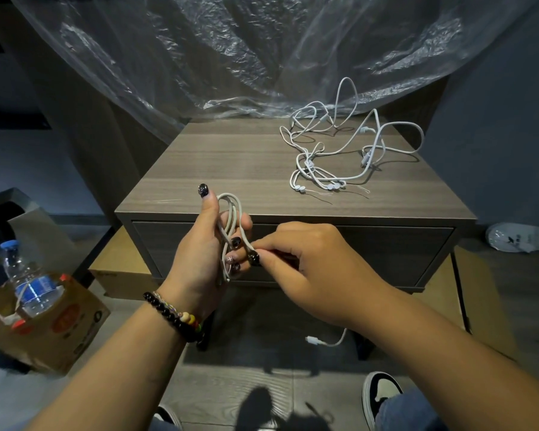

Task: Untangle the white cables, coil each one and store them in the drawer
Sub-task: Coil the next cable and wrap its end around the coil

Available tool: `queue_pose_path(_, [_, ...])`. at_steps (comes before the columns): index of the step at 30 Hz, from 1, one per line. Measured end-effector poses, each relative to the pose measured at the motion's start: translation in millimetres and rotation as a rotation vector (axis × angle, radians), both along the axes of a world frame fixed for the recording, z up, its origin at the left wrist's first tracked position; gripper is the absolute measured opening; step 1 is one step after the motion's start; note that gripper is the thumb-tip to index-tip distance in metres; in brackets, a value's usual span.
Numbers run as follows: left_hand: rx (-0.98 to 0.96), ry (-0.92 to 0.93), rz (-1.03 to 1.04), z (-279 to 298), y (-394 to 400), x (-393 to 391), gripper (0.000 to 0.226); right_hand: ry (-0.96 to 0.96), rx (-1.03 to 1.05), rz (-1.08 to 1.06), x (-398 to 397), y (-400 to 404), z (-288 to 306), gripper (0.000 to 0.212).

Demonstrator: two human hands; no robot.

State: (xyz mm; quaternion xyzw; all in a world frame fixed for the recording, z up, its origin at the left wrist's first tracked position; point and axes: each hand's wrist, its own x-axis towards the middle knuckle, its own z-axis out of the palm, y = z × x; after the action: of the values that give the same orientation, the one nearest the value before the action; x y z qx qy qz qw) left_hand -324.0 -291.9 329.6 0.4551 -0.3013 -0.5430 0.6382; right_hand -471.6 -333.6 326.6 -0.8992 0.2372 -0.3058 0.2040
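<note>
Cables (339, 150) tangled on wooden nightstand (231, 169); both hands' fingers (240, 244) grasp coiled cable (231, 213).

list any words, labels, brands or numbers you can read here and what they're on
No text can be read for certain.
Water bottle: blue label with print, too blurred to read.
Cardboard box: orange round marks and dark print on its side, too small and blurred to read.
White object on the floor at the right: dark marks, not readable.
Cables, nightstand, and plastic sheet: no text visible.
</note>
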Motion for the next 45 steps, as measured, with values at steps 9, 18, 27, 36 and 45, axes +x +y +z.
queue_pose_path(9, [0.022, 0.033, 0.275, 0.9, -9.1, 12.6, 0.063, 0.001, 0.185, 0.061, 1.1, 9.7, 1.8, 0.027])
queue_pose_path(18, [-0.047, 0.147, 0.347, 4.7, -7.2, 16.3, 0.061, 0.180, 0.498, 0.227, 5.5, 20.8, 3.1, 0.035])
queue_pose_path(27, [-0.143, 0.325, 0.358, 18.0, 0.9, 45.0, 0.067, 0.206, 0.519, 0.064, -18.1, -13.7, 15.8, 0.016])
queue_pose_path(36, [0.027, 0.098, 0.094, 8.6, -3.8, 17.7, 0.058, 0.002, 0.401, -0.067, -15.8, -18.7, 7.0, 0.007])
queue_pose_path(45, [0.170, -0.031, -0.095, 5.8, 1.2, 1.4, 0.056, -0.129, -0.032, -0.057, -11.0, -15.7, 7.1, 0.013])
